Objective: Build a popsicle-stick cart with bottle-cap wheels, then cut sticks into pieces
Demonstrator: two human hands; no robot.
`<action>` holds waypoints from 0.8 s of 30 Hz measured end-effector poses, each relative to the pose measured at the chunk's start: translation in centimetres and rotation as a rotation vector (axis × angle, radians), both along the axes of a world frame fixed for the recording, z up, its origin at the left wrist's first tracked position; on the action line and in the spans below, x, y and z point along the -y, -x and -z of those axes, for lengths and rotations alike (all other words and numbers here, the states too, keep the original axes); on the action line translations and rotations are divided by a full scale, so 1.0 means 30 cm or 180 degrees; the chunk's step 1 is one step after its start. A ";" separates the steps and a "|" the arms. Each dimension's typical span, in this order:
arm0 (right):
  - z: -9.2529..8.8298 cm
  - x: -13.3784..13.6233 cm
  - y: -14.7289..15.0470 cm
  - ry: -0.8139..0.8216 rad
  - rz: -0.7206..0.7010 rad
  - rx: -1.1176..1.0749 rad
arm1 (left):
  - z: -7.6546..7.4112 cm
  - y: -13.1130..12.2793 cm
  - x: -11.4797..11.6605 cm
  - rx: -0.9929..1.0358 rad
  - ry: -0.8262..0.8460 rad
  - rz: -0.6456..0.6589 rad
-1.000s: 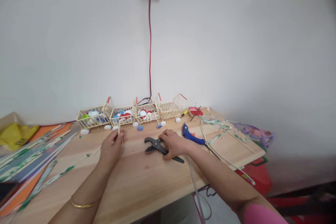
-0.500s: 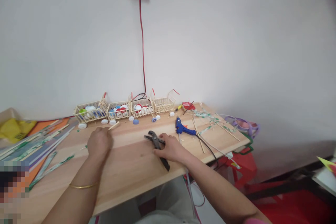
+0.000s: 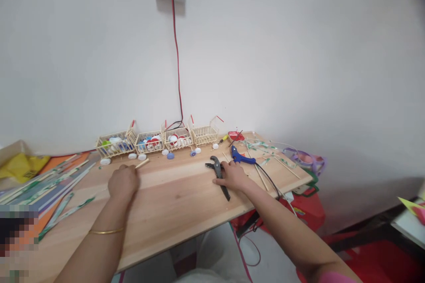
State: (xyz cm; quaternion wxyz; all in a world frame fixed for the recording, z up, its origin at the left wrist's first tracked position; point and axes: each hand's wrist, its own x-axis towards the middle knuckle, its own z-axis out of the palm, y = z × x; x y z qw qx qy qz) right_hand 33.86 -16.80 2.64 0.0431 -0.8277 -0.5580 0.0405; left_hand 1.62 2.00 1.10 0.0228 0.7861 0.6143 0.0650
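In the head view, your four slatted carts stand in a row at the back of the table [image 3: 175, 216], by the wall. The leftmost cart [image 3: 121, 152] holds green, white and blue pieces; the second cart [image 3: 149, 150] has blue, white and red ones; the third cart [image 3: 179, 145] is filled with white and red. The fourth cart [image 3: 206, 137] stands at the row's right end, and beyond it sits a red dish [image 3: 235, 135] with a dark rod leaning across it. At far left, a box [image 3: 20, 147] has a yellow bag [image 3: 24, 168] at its front. Your left hand [image 3: 123, 183] is low over the table, back up, forearm reaching in from the bottom edge, a bangle [image 3: 105, 231] at the wrist. Its fingers are curled together around a short stick [image 3: 142, 163], which juts out toward the second cart; the fingertips themselves are hidden. Your right arm slants in from the lower right, and your right hand [image 3: 235, 176] is clamped on the handles of the pliers [image 3: 217, 169], thumb on the near side. The pliers lie right of the table's middle, jaws parted, just beside the blue glue gun [image 3: 242, 158].
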 end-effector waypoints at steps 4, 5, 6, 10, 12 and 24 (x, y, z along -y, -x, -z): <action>-0.004 -0.004 0.003 -0.0094 0.0017 -0.0001 | 0.002 0.002 -0.001 0.0036 -0.0044 0.0002; -0.004 -0.006 0.008 -0.0118 0.0017 -0.0034 | 0.002 0.002 0.000 0.0069 -0.0058 0.0006; -0.004 -0.008 0.013 -0.0139 0.0015 -0.0068 | 0.002 0.003 0.000 0.0103 -0.0069 0.0008; -0.008 -0.017 0.038 -0.0315 -0.0095 -0.0139 | -0.017 0.005 0.003 0.0263 -0.0128 0.0017; -0.015 -0.024 0.053 -0.0471 -0.0246 -0.0191 | -0.036 -0.002 0.009 0.0439 -0.0211 0.0059; -0.019 -0.237 0.250 -0.1026 -0.1539 -0.3103 | -0.005 -0.207 0.208 0.4268 0.3198 0.1155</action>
